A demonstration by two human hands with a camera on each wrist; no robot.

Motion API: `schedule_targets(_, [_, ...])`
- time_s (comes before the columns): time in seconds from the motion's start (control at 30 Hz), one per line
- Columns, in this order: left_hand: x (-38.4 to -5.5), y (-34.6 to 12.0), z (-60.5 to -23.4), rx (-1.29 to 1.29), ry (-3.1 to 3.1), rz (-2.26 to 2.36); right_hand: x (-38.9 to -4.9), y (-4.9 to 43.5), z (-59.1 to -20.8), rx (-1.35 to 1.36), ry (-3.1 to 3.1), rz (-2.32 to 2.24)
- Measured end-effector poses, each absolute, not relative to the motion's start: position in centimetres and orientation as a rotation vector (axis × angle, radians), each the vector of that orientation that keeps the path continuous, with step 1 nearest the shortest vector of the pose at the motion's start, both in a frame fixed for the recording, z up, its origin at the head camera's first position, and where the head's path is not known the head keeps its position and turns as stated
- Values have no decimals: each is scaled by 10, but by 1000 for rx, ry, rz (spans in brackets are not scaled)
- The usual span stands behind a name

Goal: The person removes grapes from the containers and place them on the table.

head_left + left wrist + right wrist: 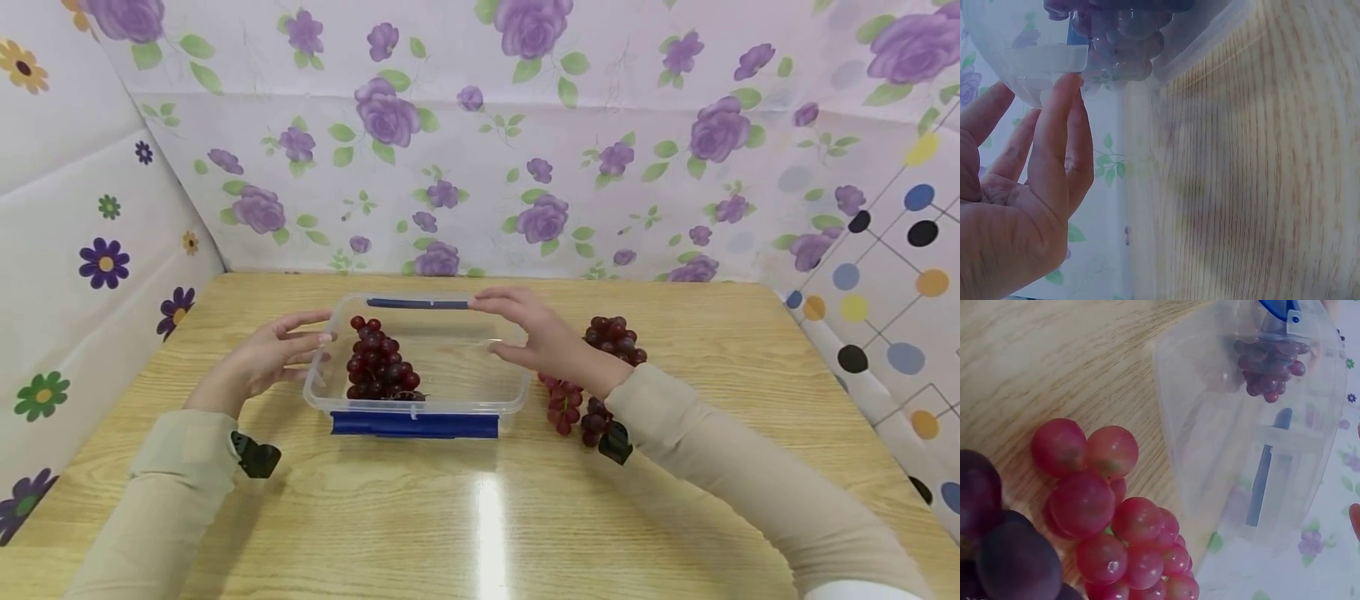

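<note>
Clear container (459, 407) between loosely spread hands (266, 354) (547, 337), long axis left-to-right, blue latch (416, 426) along near side

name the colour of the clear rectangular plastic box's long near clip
The long near plastic clip is blue, clearest in the head view.

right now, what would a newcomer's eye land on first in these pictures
The clear rectangular plastic box with blue clips stands out first, between the left hand and the right hand, a dark red grape bunch in its left part. Next comes a pinkish-red grape bunch on the pale wooden table, right of the box. Large purple roses fill the white backdrop behind.
</note>
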State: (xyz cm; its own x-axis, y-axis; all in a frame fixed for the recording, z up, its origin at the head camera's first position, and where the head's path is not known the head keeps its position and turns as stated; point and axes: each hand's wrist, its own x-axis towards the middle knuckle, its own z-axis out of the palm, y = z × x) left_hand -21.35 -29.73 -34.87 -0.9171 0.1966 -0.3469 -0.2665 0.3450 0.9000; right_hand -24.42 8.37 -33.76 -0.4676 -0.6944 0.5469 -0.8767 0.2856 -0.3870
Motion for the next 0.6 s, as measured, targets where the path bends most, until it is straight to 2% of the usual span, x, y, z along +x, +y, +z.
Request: schedule_targets(0.6, [-213, -296, -348, -112, 2212, 1622, -248, 56, -329, 1685, -2110, 586])
